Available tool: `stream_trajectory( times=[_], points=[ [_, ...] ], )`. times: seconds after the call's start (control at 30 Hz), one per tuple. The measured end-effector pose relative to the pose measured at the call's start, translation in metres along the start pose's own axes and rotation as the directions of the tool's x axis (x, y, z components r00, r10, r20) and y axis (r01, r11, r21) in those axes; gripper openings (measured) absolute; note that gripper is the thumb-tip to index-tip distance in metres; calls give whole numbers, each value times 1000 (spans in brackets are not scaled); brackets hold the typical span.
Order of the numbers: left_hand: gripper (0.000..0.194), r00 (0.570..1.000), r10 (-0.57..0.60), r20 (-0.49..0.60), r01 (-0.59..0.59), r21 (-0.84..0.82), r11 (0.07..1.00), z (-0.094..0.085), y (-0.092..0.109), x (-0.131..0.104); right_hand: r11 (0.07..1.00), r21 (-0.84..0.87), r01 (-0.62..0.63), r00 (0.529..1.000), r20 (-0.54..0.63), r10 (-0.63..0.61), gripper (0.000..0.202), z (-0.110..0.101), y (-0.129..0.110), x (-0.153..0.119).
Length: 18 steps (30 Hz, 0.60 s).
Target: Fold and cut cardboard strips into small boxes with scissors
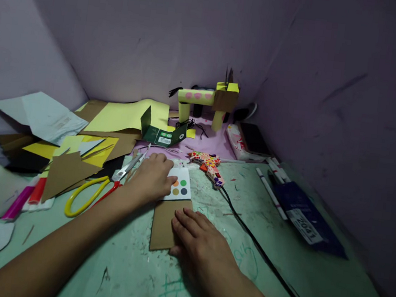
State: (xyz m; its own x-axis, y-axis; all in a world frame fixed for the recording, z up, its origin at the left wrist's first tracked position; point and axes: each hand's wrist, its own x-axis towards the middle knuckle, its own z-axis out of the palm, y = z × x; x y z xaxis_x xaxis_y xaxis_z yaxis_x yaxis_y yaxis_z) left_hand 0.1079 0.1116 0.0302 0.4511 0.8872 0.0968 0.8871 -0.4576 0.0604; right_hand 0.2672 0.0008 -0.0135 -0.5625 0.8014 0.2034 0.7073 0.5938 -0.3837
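Observation:
A white card (186,179) printed with coloured dots lies at the far end of a brown cardboard strip (162,230) on the table. My left hand (153,177) is closed over the card's left side, its thumb resting near the dots; its other fingertips are partly hidden. Nearer to me, my right hand (202,239) lies flat, its fingers stretched over the strip's right edge. Beside my left forearm are scissors (87,198) with yellow and red handles. Just beyond the card, to the right, rests a flower-patterned glue gun (212,167).
A yellow paper animal figure (200,97) stands by the back wall behind a folded green card (161,136). Paper and cardboard scraps (70,172) pile up at left. The glue gun's black cord (261,246) crosses the right side, near a blue packet (304,218) and a phone (254,138).

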Motion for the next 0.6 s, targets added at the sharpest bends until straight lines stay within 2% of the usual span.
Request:
stream_trajectory(
  times=[0.17, 0.27, 0.37, 0.5, 0.6],
  points=[
    [18, 999, 32, -36, -33, -14, 999, -8, -2, 0, 1000, -14, 0, 1000, -29, -1, 38, 2, 0, 0],
    [13, 996, 55, -67, -57, -31, 998, -21, 6, -16, 1000, -14, -1, 1000, -15, 1, 38, 1, -2, 1],
    [13, 986, 91, -140, -116, -183, 976, -28, 15, -42, 1000, 19, 5, 999, -38, -4, 36, -2, -4, 1],
    [17, 941, 181, -286, -270, -313, 910, -16, 24, -75, 991, 125, -36, 987, -151, 55, 11, 0, -6, -4],
    [32, 878, 246, -410, -379, -283, 881, 1, 28, -93, 987, 139, -77, 971, -213, 105, 8, 4, -6, -7]
  ],
)
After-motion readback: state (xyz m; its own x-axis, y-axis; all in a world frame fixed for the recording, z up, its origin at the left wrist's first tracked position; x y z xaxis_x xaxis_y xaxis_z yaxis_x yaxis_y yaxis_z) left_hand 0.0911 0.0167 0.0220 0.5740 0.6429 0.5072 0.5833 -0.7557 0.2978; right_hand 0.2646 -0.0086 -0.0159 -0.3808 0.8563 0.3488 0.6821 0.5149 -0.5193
